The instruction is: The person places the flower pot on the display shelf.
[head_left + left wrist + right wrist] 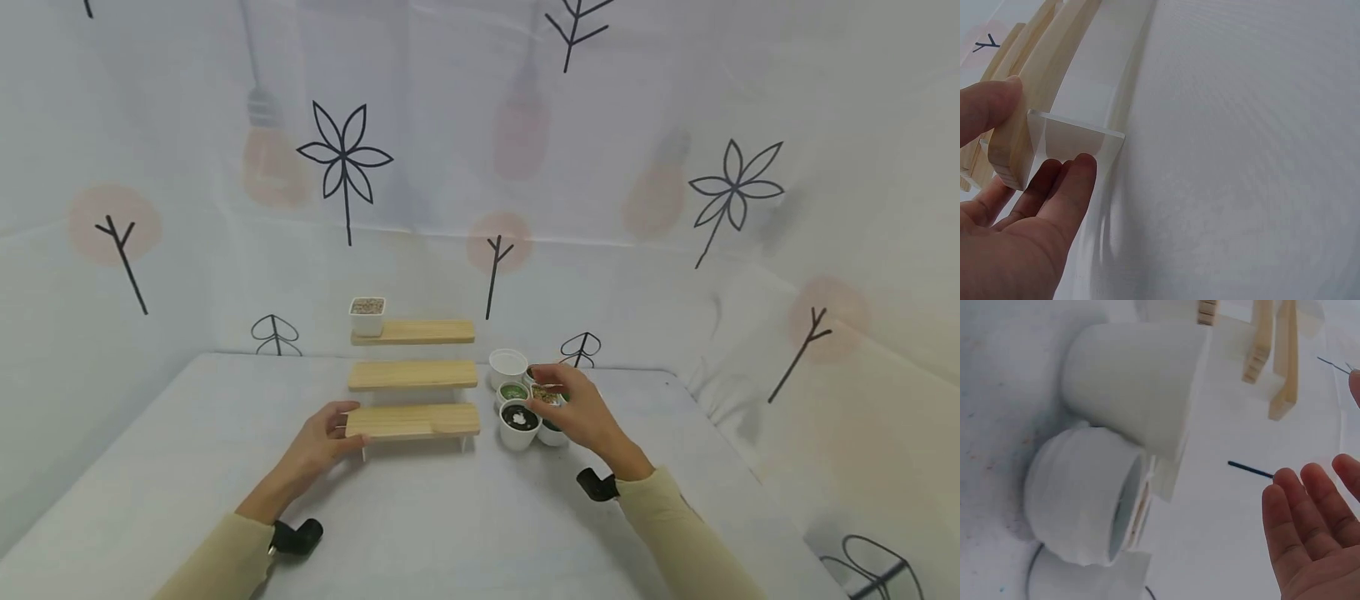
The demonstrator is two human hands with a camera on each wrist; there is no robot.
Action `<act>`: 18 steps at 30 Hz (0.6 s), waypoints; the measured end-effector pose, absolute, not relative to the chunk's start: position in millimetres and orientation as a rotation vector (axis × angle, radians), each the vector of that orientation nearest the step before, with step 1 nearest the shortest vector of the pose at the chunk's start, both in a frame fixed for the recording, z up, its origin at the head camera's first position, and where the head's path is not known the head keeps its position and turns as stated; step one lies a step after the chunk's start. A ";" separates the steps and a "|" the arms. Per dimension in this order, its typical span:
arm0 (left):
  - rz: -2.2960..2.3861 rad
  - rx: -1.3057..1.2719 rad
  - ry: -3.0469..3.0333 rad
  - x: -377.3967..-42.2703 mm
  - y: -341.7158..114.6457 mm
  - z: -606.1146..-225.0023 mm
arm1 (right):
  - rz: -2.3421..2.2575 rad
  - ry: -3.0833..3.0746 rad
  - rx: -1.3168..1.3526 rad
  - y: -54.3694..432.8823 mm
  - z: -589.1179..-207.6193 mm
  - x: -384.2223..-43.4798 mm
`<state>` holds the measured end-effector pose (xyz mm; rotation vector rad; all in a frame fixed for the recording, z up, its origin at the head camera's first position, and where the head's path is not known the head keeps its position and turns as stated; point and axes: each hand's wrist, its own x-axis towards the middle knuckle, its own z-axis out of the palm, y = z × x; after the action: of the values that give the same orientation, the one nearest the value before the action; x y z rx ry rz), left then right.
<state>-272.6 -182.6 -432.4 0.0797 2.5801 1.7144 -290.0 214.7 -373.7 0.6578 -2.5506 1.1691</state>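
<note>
At the left end of a three-tier wooden stand (412, 422), my left hand (322, 443) grips the lowest board. In the left wrist view the thumb presses on the board (1044, 72), and the fingers reach below it beside a white support leg (1075, 134). My right hand (583, 410) hovers over a cluster of small white pots with its fingers spread, holding nothing. Nearest the front of that cluster is a pot with dark filling and a white shape (517, 437). The right wrist view shows the right palm (1325, 569) apart from a tapered pot (1135, 381) and a rounded pot (1079, 494).
On the top tier's left end stands a square white pot with grainy brown filling (367, 321). A wide white container (507, 367) is at the back of the cluster, beside a pot with green filling (513, 393). A patterned cloth backdrop (435, 283) rises behind the white table (450, 533).
</note>
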 end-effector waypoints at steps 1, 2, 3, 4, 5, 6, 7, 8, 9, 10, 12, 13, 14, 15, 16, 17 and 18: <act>1.718 0.077 2.577 -272.8 -182.4 -432.9 | 1.151 -2.557 0.644 216.0 -375.2 -288.7; 1.715 0.084 2.578 -273.0 -182.3 -433.3 | 1.138 -2.561 0.632 217.2 -376.4 -287.2; 1.723 0.081 2.573 -273.0 -181.9 -433.5 | 1.133 -2.561 0.621 218.6 -377.4 -285.9; 1.724 0.081 2.573 -272.9 -181.9 -433.3 | 1.123 -2.566 0.607 219.7 -378.2 -284.8; 1.726 0.080 2.574 -272.9 -181.9 -433.0 | 1.117 -2.572 0.591 220.9 -379.0 -283.7; 1.727 0.083 2.574 -273.0 -182.1 -433.0 | 1.109 -2.580 0.574 222.4 -380.6 -283.0; 1.725 0.085 2.576 -273.1 -182.3 -432.9 | 1.100 -2.588 0.562 223.9 -382.4 -282.5; 1.724 0.088 2.577 -273.1 -182.6 -432.9 | 1.092 -2.595 0.550 225.6 -384.8 -282.2; 1.726 0.080 2.577 -273.0 -182.7 -432.8 | 1.085 -2.601 0.539 227.0 -387.1 -281.8; 1.719 0.081 2.582 -272.8 -182.9 -432.8 | 1.076 -2.607 0.530 228.4 -389.5 -281.5; 1.714 0.083 2.585 -272.7 -183.3 -433.2 | 1.078 -2.609 0.526 230.5 -393.9 -280.8; 1.712 0.084 2.585 -272.5 -183.4 -433.2 | 1.085 -2.605 0.531 231.1 -395.3 -280.4; 1.714 0.084 2.584 -272.2 -183.4 -433.2 | 1.090 -2.603 0.529 231.4 -396.4 -279.7; 1.714 0.082 2.583 -271.8 -183.2 -432.9 | 1.094 -2.601 0.529 231.5 -397.1 -279.1; 1.718 0.082 2.578 -271.7 -183.3 -432.9 | 1.091 -2.601 0.531 231.7 -398.1 -278.9; 1.723 0.082 2.573 -271.6 -183.3 -432.7 | 1.082 -2.604 0.530 231.7 -398.7 -278.4; 1.726 0.082 2.570 -271.5 -183.4 -432.8 | 1.067 -2.605 0.529 231.8 -399.2 -278.3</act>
<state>-271.5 -183.4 -432.8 0.0822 2.5704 1.7260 -278.3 231.8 -399.2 0.5293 -2.6046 1.0665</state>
